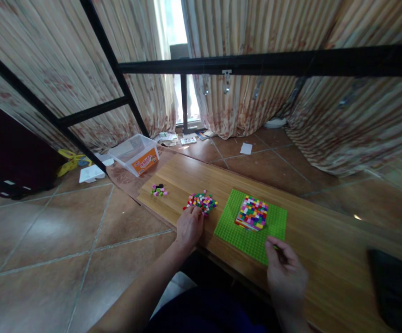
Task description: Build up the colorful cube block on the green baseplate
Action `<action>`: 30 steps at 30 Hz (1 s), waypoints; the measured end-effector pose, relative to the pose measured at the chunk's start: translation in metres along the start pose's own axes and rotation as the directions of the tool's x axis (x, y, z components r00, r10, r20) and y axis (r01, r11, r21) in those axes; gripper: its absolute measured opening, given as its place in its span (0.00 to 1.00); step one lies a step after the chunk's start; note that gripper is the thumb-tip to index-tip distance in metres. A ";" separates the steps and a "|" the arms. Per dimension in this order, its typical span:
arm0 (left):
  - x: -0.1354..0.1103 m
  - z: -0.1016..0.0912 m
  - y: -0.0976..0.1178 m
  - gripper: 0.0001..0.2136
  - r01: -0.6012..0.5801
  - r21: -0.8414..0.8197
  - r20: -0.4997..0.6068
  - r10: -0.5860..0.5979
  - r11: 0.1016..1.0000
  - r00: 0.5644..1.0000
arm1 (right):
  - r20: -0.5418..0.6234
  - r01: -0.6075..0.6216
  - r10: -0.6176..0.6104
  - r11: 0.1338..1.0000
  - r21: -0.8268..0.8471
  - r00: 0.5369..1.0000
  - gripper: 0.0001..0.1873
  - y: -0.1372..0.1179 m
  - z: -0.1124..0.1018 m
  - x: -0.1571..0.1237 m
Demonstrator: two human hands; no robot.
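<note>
A green baseplate point(277, 220) lies on the wooden table point(325, 240), with a square block of many-coloured small bricks point(252, 213) built on it. To its left sits a loose pile of coloured bricks point(202, 202). My left hand point(188, 225) rests at the near edge of that pile, fingers curled down onto the bricks; what they hold is hidden. My right hand point(286, 273) hovers at the baseplate's near right corner, fingers bent in a pinch with nothing visible in them.
A smaller heap of bricks point(158, 190) lies at the table's far left. A clear plastic box point(137, 154) stands beyond it. A dark object point(397, 289) sits at the right edge. Black frame bars point(273, 62) cross overhead; curtains and tiled floor behind.
</note>
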State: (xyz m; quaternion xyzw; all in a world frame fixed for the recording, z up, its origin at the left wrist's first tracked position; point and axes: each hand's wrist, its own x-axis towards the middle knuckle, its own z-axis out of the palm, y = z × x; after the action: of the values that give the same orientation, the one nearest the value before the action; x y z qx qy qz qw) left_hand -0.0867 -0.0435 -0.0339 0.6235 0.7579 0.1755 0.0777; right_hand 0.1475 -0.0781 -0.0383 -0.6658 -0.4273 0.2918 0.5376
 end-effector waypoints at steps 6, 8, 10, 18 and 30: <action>0.000 -0.002 0.002 0.08 0.020 0.003 -0.006 -0.020 1.000 1.000 | 0.014 0.005 -0.006 1.000 0.008 1.000 0.22 0.003 -0.004 0.002; -0.002 -0.004 0.003 0.08 0.013 -0.077 -0.043 -0.016 0.997 0.999 | -0.001 0.010 -0.010 1.000 0.006 1.000 0.22 0.003 -0.005 0.003; -0.005 -0.007 0.007 0.08 -0.019 -0.209 -0.078 0.003 0.978 0.997 | -0.012 0.009 -0.009 1.000 0.010 1.000 0.21 0.004 -0.005 0.004; -0.009 -0.010 0.054 0.04 0.022 -0.803 0.064 0.049 0.595 0.997 | 0.031 0.030 -0.031 0.999 0.019 0.999 0.19 0.001 -0.004 0.005; -0.015 -0.032 0.093 0.18 0.672 -0.724 0.651 0.169 -0.156 0.740 | 0.256 0.381 -0.376 0.924 0.032 0.890 0.12 -0.041 -0.001 0.003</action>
State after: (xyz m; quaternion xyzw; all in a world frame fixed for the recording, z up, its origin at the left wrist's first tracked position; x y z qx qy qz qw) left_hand -0.0095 -0.0483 0.0283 0.1933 0.4257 0.4578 0.7562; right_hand 0.1394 -0.0739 0.0015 -0.5312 -0.6176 0.2614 0.5177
